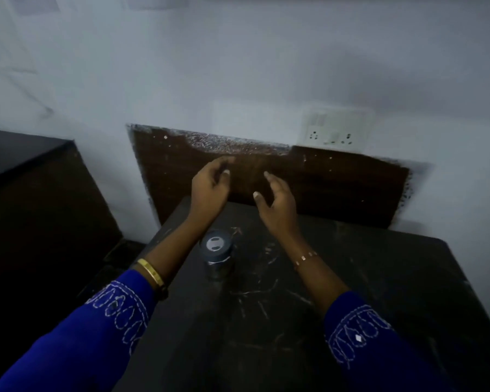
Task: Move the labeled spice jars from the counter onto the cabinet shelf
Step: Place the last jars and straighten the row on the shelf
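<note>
A small glass spice jar (216, 253) with a dark blue-grey lid stands upright on the dark scratched counter (337, 292), between my two forearms. My left hand (210, 185) hovers above the counter's far edge, fingers loosely curled, holding nothing. My right hand (275, 205) is raised beside it, fingers relaxed and spread, also holding nothing. Both hands are beyond the jar and apart from it. No cabinet shelf shows in the head view.
A dark brown wooden panel (337, 182) is fixed to the white wall behind the counter. A white socket plate (335, 126) sits on the wall above it at the right. A dark cabinet or counter block (31, 176) stands at the left, across a gap.
</note>
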### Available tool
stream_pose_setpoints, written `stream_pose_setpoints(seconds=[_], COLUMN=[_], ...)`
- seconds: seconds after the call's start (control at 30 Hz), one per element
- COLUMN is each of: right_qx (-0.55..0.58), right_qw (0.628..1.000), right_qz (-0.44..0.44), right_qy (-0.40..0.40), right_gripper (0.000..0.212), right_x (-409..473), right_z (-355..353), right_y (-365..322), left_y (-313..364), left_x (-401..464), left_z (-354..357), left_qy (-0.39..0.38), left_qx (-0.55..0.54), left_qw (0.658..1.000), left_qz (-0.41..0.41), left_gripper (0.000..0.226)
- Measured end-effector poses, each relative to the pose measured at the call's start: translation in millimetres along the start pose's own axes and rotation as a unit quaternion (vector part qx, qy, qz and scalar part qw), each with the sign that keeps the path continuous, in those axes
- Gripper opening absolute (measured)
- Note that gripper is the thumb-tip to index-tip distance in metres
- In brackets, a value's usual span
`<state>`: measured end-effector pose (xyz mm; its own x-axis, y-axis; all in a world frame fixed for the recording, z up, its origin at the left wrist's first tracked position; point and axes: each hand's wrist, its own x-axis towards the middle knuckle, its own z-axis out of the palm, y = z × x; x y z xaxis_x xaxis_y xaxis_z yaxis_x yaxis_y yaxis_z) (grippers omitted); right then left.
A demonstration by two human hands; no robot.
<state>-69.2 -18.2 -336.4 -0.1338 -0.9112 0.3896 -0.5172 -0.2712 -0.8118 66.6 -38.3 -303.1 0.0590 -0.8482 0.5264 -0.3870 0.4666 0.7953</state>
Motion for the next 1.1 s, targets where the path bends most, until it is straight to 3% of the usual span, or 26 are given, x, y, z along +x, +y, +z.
stream_pose_setpoints(seconds=[0.13,0.3,0.4,0.53,0.67,0.83,1.0,1.1], right_qx=[-0.037,-0.103,-0.129,-0.137,-0.127,-0.101,-0.078,0.035], right_qw=[0.995,0.968,0.954,0.942,0.942,0.958,0.962,0.953], right_qz=[0.057,0.15,0.187,0.235,0.255,0.256,0.262,0.297], right_qy=[-0.075,-0.173,-0.194,-0.197,-0.179,-0.08,0.003,0.041], right_gripper=[0.056,0.068,0.075,0.083,0.088,0.09,0.071,0.06], right_x=[-17,-38,-46,-52,-59,-69,-73,-71], right_z=[54,105,123,139,153,159,138,113], right_y=[7,29,40,49,54,56,57,50], left_y=[-54,-120,-153,-181,-191,-190,-178,-163], left_x=[-11,-38,-51,-54,-55,-66,-82,-78], left_z=[-27,-33,-32,-29,-23,-21,-19,-17], left_qy=[-0.011,-0.041,-0.086,-0.155,-0.211,-0.19,-0.177,-0.179], left_qx=[0.007,-0.002,-0.028,-0.052,-0.072,-0.102,-0.127,-0.153], left_qw=[0.997,0.972,0.937,0.909,0.901,0.903,0.896,0.896], left_qz=[-0.078,-0.233,-0.337,-0.384,-0.371,-0.371,-0.387,-0.376], left_gripper=[0.031,0.033,0.036,0.041,0.037,0.033,0.027,0.02])
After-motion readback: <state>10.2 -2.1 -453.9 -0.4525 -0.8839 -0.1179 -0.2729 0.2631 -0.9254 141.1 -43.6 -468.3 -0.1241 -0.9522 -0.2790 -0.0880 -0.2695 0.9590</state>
